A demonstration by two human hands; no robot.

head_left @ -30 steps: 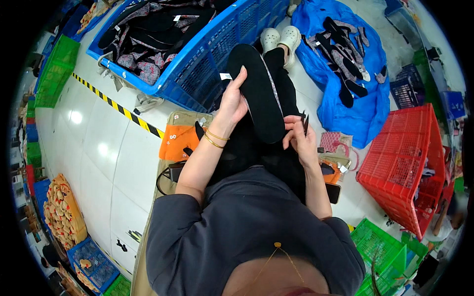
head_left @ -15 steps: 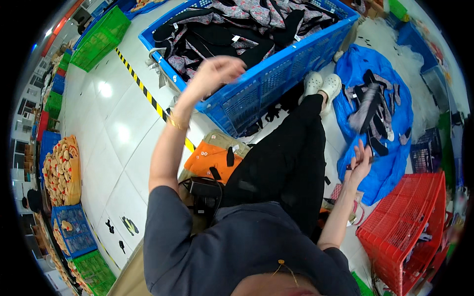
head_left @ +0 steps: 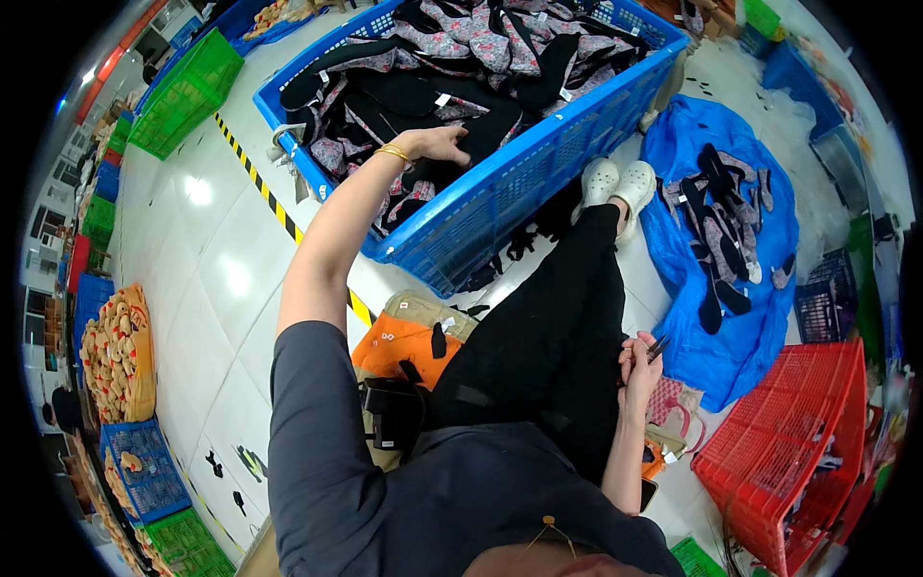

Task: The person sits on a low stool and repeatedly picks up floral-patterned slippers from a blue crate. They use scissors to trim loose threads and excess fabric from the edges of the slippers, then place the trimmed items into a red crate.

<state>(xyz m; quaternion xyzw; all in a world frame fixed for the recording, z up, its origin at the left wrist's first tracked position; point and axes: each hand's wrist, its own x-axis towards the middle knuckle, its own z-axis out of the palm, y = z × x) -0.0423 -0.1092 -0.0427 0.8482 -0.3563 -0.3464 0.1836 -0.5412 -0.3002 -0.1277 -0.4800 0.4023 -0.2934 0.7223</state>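
Note:
My left hand, with a gold bracelet at the wrist, reaches far forward into the big blue crate. Its fingers lie on the black and flowered fabric pieces piled inside; whether they grip one I cannot tell. My right hand rests on my right thigh and holds a small dark tool, perhaps scissors. My legs in black trousers stretch forward to white clogs.
A blue sheet with several dark pieces lies at the right, with a red crate near it. An orange bag sits by my left hip. Green crates stand at the far left, and a yellow-black floor stripe runs beside the blue crate.
The black piece that both hands held over my lap is gone. My left arm swung up and forward and now has come down onto the pile in the blue crate. My right hand dropped to my thigh.

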